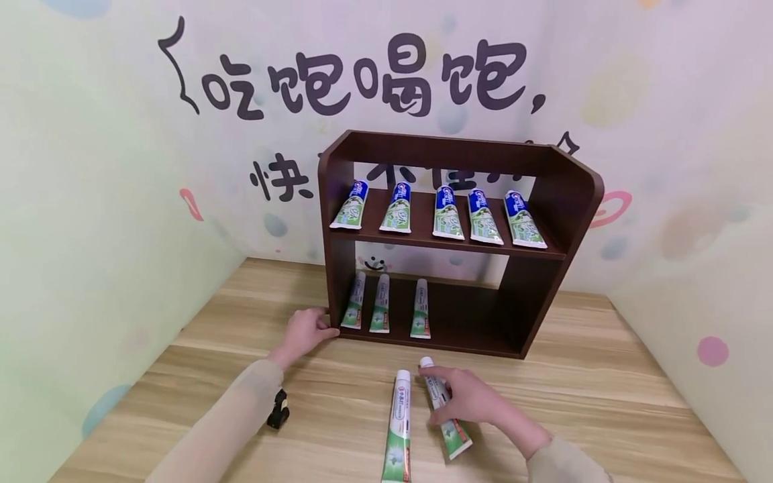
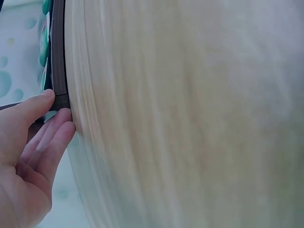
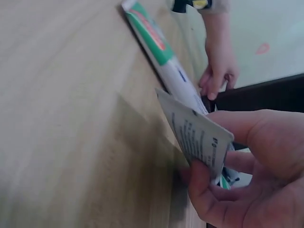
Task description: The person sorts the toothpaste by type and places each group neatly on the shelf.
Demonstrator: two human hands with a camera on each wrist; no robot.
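Observation:
In the head view, my left hand (image 1: 304, 332) pinches the lower left corner of a dark brown two-tier shelf (image 1: 447, 145); the left wrist view shows thumb and fingers on its edge (image 2: 59, 57). My right hand (image 1: 471, 397) grips a white and green toothpaste tube (image 1: 455, 437), cap end toward the shelf and tilted. Up close in the right wrist view, the tube's printed flat end (image 3: 202, 140) faces the camera. Left of it, a second toothpaste tube (image 1: 396, 429) lies on the table. Three similar tubes, one being the rightmost tube (image 1: 420, 310), lie on the lower tier.
Several blue and green toothpaste tubes (image 1: 448, 213) lie in a row on the upper tier. The wood-grain table (image 1: 604, 396) meets a patterned wall (image 1: 664, 201) with black lettering behind the shelf. A black device (image 1: 278, 409) is at my left wrist.

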